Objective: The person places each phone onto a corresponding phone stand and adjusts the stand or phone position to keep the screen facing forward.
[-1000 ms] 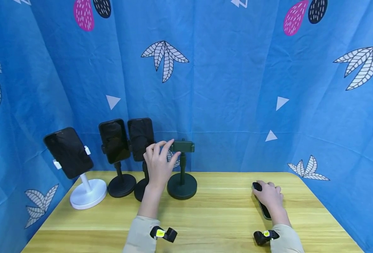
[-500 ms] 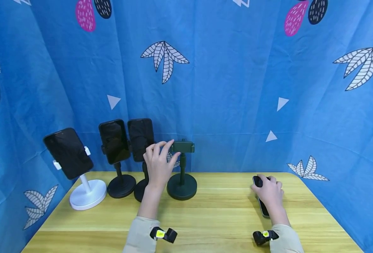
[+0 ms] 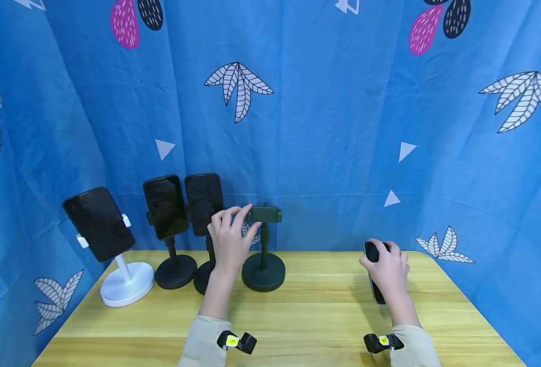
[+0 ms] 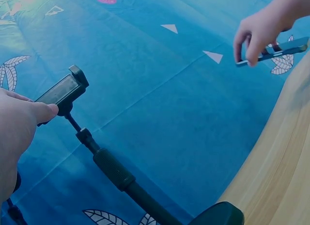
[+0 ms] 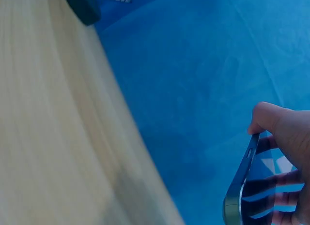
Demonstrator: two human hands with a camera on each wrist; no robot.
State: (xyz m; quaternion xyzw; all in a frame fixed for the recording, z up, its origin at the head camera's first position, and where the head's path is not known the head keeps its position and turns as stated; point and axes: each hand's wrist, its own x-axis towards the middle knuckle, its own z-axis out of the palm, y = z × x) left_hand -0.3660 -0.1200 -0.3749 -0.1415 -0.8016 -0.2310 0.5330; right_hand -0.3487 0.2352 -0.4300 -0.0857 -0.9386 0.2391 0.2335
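Observation:
My left hand [image 3: 229, 239] pinches the left end of the clamp [image 3: 267, 214] on a dark green phone stand [image 3: 264, 275]. In the left wrist view the thumb lies along the clamp's edge, and the clamp holds no phone. At the right, my right hand [image 3: 391, 267] grips a black smartphone [image 3: 377, 291] by its long edges, thumb on one side and fingers on the other. The left wrist view shows this smartphone [image 4: 293, 48] raised off the wooden table, tilted. In the right wrist view its slim edge [image 5: 238, 186] faces the camera.
A white stand [image 3: 128, 285] with a phone [image 3: 99, 224] is at the far left. Beside it are two black stands with phones [image 3: 166, 206]; the left forearm partly covers the nearer one's base. A blue patterned curtain [image 3: 334, 153] hangs behind the wooden table [image 3: 316, 316].
My right hand has lifted the smartphone off the table and moved it up and slightly back. The left hand stays at the green stand's clamp.

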